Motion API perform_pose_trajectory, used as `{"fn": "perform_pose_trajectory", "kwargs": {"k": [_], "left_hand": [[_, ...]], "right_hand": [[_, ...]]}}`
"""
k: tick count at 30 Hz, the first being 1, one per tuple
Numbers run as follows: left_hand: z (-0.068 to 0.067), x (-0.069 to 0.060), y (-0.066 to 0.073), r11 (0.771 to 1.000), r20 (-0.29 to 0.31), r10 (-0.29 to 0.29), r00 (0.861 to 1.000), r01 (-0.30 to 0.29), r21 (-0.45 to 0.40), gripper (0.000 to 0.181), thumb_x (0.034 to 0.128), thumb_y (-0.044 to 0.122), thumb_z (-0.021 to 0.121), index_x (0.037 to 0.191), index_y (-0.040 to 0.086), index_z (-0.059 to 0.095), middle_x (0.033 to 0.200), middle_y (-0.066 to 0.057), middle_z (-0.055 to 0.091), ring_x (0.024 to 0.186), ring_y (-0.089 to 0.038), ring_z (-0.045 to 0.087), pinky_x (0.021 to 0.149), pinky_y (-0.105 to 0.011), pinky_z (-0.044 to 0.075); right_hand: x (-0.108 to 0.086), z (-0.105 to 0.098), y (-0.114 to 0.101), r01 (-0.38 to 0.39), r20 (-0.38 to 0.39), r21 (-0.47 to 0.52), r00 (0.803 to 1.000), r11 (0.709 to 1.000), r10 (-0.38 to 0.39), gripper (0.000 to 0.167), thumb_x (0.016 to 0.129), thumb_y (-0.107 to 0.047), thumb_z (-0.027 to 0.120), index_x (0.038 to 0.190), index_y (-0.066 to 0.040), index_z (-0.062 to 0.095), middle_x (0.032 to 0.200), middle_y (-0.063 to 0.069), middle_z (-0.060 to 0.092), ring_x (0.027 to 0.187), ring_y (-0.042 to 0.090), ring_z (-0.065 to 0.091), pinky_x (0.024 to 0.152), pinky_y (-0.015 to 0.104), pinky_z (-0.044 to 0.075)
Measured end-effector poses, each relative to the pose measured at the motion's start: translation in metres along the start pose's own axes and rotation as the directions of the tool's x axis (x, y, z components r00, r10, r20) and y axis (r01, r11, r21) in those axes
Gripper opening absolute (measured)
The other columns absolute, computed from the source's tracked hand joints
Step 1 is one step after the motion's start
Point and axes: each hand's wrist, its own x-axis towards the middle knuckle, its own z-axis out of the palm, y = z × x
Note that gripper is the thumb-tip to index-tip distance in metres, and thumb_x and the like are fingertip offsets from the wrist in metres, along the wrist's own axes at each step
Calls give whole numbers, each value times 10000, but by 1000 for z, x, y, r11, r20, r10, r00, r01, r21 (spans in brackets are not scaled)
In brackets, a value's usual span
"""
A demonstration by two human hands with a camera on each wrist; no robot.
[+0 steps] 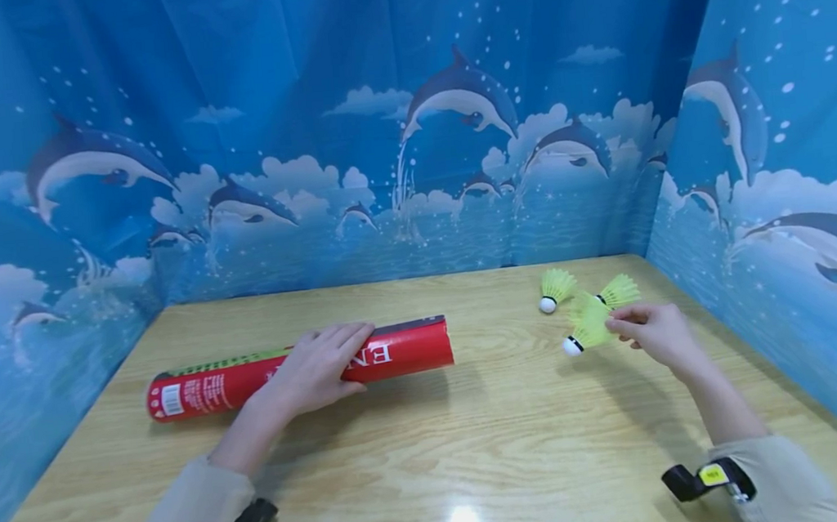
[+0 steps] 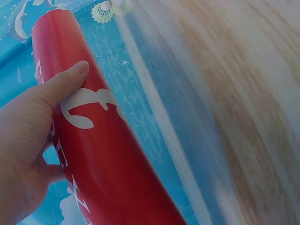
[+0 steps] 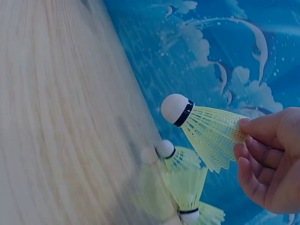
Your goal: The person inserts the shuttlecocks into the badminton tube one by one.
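Note:
A long red shuttlecock tube (image 1: 407, 350) with white lettering lies on its side at the left of the table. My left hand (image 1: 319, 367) grips it from above, and the left wrist view shows the thumb (image 2: 75, 75) pressed along its side. The tube's right end faces the shuttlecocks. My right hand (image 1: 653, 331) pinches the skirt edge of a yellow shuttlecock (image 3: 211, 133) between thumb and fingers. That shuttlecock is held above the table, its white cork pointing left. Behind it, two more yellow shuttlecocks lie on the table, one farther left (image 1: 556, 284) and one close to the hand (image 1: 618, 289).
The wooden table (image 1: 406, 475) has a light grain and a bright reflection near its front. A blue dolphin-print curtain (image 1: 350, 135) stands along the back and both sides. A small black camera is strapped at each wrist.

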Motion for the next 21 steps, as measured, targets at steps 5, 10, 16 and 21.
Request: {"fn": "perform_pose_trajectory", "kwargs": {"k": [5,10,16,21], "left_hand": [[-1,0,0,1000,-5,-4,1000,4,-9,913,604,308,874,1369,82,428,1313,-100,512,1181,-277,474,877,-527,446],[0,0,-1,1000,-5,-7,1000,7,-18,909,605,300,874,1366,75,430,1307,-103,514,1177,-282,472,876,-533,445],[-1,0,-1,1000,-14,-6,1000,6,-12,903,607,301,873,1361,65,435,1298,-108,515,1167,-283,473,864,-528,456],[-1,1,0,1000,-27,-2,1000,1,-11,909,601,298,876,1360,63,433,1298,-112,514,1165,-288,473,858,-524,461]], "right_hand": [[1,8,-17,4,24,22,1000,1000,-4,355,916,-217,587,1087,93,604,872,139,639,737,119,565,624,286,517],[0,15,-34,6,43,31,999,1000,-7,357,911,-233,595,1099,70,614,901,141,640,765,131,564,624,267,513],[2,25,-51,41,56,76,997,996,-45,335,902,-222,614,1077,63,628,909,160,643,787,179,577,626,285,513],[4,34,-64,52,65,116,996,992,-60,299,897,-203,619,1049,54,637,865,131,636,785,215,575,619,278,507]]}}
